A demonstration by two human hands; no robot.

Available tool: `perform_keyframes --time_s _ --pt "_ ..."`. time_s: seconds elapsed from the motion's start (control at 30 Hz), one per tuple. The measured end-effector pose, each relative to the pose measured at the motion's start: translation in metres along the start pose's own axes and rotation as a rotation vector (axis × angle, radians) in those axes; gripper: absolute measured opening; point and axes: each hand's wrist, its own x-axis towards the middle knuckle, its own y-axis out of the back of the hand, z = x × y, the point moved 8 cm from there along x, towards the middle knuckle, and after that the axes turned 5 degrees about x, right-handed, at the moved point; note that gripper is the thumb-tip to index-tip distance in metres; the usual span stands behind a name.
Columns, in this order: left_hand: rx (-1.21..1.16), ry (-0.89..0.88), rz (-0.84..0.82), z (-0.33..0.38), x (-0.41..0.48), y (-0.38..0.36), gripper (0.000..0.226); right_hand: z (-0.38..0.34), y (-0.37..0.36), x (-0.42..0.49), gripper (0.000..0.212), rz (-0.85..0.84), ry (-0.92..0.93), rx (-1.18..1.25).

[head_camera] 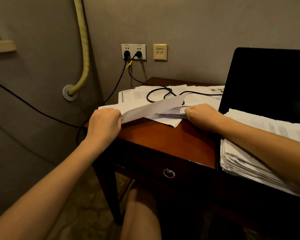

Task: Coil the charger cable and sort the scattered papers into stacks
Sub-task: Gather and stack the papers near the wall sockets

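Scattered white papers cover the back of a reddish wooden desk. My left hand grips the left edge of a lifted white sheet at the desk's left corner. My right hand grips a thin bundle of papers from the right. A black charger cable runs from a wall socket and loops across the papers behind my hands. A thick stack of papers lies at the right under my forearm.
An open laptop with a black screen stands at the right. A second black cable hangs from the left socket off the desk's left side. A yellow-wrapped pipe runs down the wall. The desk has a front drawer with a ring pull.
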Motion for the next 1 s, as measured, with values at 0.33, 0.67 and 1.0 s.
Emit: perform_keyframes --time_s 0.33,0.67,1.0 --pt "-0.178 0.122 0.169 -0.036 0.001 0.063 0.021 0.017 0.072 -0.005 0.002 0.374 -0.015 0.269" --pt "-0.628 0.097 0.382 -0.053 0.032 0.129 0.009 0.021 0.171 -0.049 0.003 0.514 0.129 0.444" --pt "-1.147 0.103 0.397 -0.046 0.062 0.150 0.018 0.075 0.234 -0.068 0.013 0.756 0.058 0.936"
